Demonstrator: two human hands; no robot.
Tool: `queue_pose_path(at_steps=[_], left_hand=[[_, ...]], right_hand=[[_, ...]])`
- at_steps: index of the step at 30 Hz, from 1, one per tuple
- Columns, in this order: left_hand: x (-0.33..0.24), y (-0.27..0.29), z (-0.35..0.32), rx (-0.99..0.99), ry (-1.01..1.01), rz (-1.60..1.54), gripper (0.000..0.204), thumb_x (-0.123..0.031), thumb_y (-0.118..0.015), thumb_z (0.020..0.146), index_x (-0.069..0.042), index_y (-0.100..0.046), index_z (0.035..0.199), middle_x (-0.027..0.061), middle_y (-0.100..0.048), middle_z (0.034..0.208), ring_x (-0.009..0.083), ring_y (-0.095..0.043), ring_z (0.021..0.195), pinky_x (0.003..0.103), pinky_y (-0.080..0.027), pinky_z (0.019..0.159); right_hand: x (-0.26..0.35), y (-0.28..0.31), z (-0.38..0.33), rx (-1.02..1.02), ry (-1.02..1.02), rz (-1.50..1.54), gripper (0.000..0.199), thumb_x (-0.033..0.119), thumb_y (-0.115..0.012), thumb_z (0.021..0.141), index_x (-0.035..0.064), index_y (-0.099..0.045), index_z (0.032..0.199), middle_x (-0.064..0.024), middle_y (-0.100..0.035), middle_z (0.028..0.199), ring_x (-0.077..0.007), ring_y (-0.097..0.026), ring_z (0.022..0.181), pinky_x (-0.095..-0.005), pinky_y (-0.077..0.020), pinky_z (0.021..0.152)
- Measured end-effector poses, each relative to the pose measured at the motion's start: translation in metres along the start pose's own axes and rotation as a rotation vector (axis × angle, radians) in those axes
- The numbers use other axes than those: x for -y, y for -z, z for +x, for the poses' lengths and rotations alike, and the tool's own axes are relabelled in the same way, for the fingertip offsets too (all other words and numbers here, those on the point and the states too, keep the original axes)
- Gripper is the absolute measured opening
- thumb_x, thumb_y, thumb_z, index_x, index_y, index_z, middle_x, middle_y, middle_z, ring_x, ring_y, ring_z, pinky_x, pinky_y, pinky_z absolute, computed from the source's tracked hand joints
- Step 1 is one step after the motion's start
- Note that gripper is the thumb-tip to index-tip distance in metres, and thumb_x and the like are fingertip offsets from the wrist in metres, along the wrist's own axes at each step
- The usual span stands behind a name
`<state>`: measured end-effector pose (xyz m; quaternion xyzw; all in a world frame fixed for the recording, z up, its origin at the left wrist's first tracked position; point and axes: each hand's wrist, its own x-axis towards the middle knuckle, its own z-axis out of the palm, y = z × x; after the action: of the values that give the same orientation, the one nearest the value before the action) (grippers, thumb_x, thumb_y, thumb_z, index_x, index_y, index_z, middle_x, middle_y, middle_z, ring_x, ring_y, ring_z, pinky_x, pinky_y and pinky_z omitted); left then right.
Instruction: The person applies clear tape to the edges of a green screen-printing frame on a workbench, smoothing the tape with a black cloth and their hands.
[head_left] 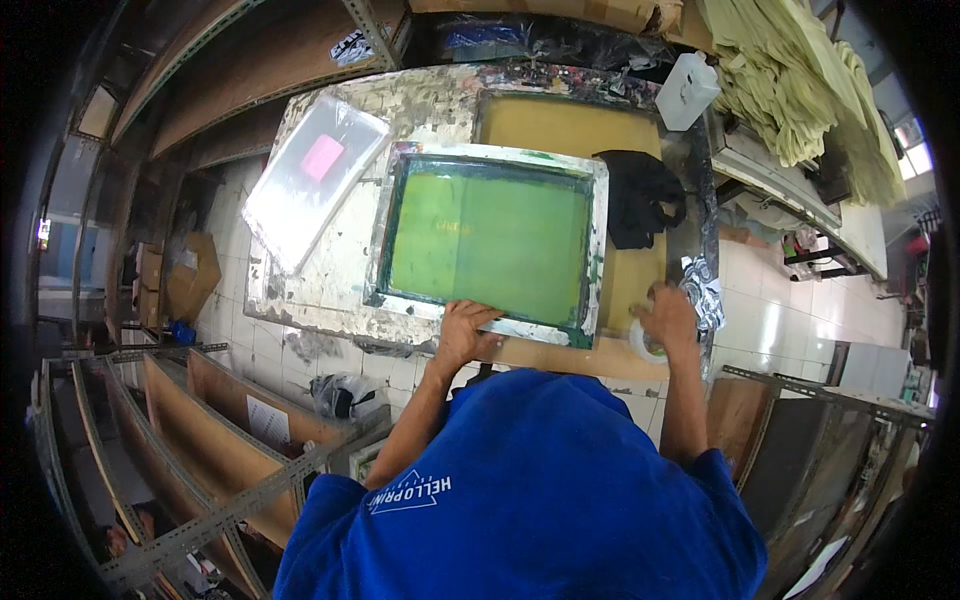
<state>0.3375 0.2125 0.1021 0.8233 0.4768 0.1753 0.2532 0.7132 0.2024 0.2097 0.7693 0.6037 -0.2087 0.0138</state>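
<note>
A screen printing frame [598, 215] with a green mesh and a pale, paint-smeared border lies on the worktable in front of me. My left hand [467, 333] grips its near rail, the fingers resting over the border. Right of the frame's near corner, my right hand [670, 318] has its fingers curled at a roll of white tape [645, 345]; the hand covers part of the roll. A black cloth [640, 198] lies bunched beyond that hand, against the frame's right side. Crumpled, black-and-white printed material [702, 293] sits just right of the hand.
On the stained worktable [320, 308], a clear plastic-wrapped stack [318, 185] with a pink slip lies left. A larger yellow-meshed screen [570, 118] extends behind and right under the frame. A white jug [687, 92] stands far right, near piled pale yellow fabric [790, 75]. Shelving [215, 435] flanks me.
</note>
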Motion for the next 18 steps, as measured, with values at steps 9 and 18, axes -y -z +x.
queue_pose_path(at_steps=[9,18], left_hand=[[0.000,0.001,0.007,-0.049,0.046,-0.104,0.045,-0.023,-0.090,0.059,-0.011,-0.076,0.101,0.0046,-0.074,0.104,0.0220,-0.066,0.096,0.040,-0.042,0.093],[-0.081,0.035,0.060,-0.008,0.278,-0.738,0.035,-0.025,-0.066,0.095,-0.005,-0.066,0.124,0.0065,-0.070,0.117,0.0164,-0.063,0.102,0.033,-0.048,0.090]], right_hand=[[-0.057,-0.087,-0.062,-0.069,0.123,-0.164,0.046,0.016,-0.078,0.070,-0.0005,-0.061,0.109,-0.0206,-0.069,0.101,-0.0375,-0.062,0.105,-0.0465,-0.0441,0.092],[-0.021,-0.007,-0.060,0.196,0.291,0.566,0.044,0.023,-0.074,0.079,-0.0055,-0.061,0.110,-0.0291,-0.066,0.102,-0.0453,-0.062,0.102,-0.0492,-0.0460,0.090]])
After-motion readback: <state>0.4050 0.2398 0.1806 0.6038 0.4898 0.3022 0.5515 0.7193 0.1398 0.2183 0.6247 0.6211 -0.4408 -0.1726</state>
